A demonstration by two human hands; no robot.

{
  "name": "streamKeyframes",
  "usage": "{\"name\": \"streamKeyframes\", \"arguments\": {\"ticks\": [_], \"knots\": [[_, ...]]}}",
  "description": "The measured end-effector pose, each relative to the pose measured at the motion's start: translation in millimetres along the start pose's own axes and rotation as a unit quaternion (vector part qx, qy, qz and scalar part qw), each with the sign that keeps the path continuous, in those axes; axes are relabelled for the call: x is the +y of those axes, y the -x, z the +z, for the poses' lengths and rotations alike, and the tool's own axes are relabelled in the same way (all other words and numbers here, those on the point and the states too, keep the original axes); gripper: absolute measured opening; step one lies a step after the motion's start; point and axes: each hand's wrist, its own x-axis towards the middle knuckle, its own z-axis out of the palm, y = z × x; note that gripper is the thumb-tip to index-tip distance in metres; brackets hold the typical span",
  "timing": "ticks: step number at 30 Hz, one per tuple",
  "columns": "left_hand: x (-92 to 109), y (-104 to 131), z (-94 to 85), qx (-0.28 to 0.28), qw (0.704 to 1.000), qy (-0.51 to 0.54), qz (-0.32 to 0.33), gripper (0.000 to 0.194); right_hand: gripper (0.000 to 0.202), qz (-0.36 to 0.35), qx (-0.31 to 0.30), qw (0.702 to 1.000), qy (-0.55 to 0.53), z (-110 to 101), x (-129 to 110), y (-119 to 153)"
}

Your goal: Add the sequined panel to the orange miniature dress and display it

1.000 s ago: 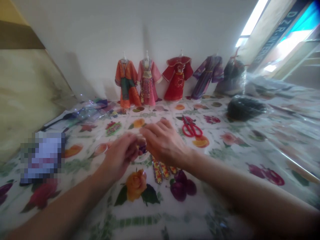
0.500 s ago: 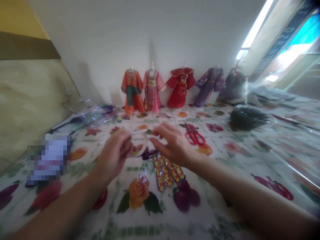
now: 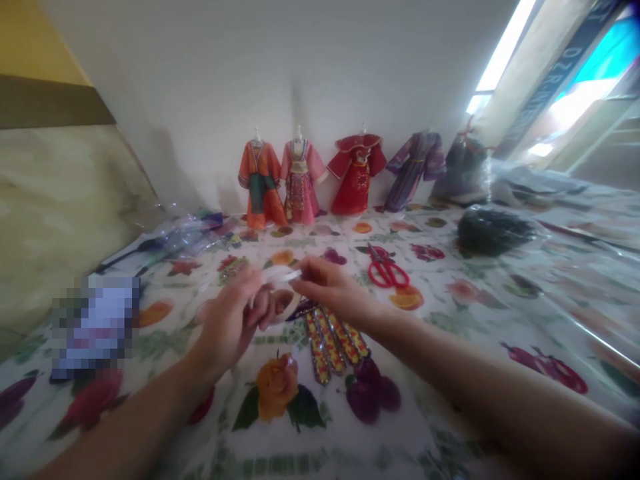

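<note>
White ring (image 3: 280,273), perhaps tape, is gripped by my left hand (image 3: 234,307), seemingly for steadiness, while my right hand (image 3: 331,283) pinches its edge at two o'clock.

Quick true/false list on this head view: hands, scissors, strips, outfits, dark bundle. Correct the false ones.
1. The left hand holds a white, ring-shaped roll. True.
2. The right hand holds the metal scissors with red handles. False: the scissors lie on the white tablecloth printed with fruit and flowers.
3. Yellow-and-red patterned strips with glittery edges lie side by side on the tablecloth. True.
4. Of the four small robes displayed by the pale wall, a purple one is leftmost. False: the orange-and-green robe is.
5. A dark bundle in clear plastic lies right of the scissors. True.
</note>
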Motion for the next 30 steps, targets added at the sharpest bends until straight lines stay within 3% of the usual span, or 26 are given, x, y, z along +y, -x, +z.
{"name": "streamKeyframes", "arguments": {"ticks": [5, 15, 21, 30], "knots": [[-2.0, -2.7, -3.4, 0.019, 0.999, 0.017, -0.022, 0.027, 0.015, 0.001, 0.018, 1.0, 0.007, -2.2, 6.2, -1.9], [0.6, -7.3, -18.5, 0.076, 0.981, -0.159, 0.08, 0.021, 0.015, 0.023, 0.026, 0.999, -0.025, -6.5, 12.9, -5.3], [2.0, -8.0, -17.5, 0.087, 0.98, -0.167, 0.071, 0.022, 0.021, 0.036, -0.04, 0.989, -0.139, -8.2, 11.5, -2.4], [-0.4, -7.3, -18.5, 0.071, 0.987, -0.139, 0.046, 0.02, 0.026, 0.03, 0.013, 0.995, -0.089, -8.4, 18.3, -7.1]]}}
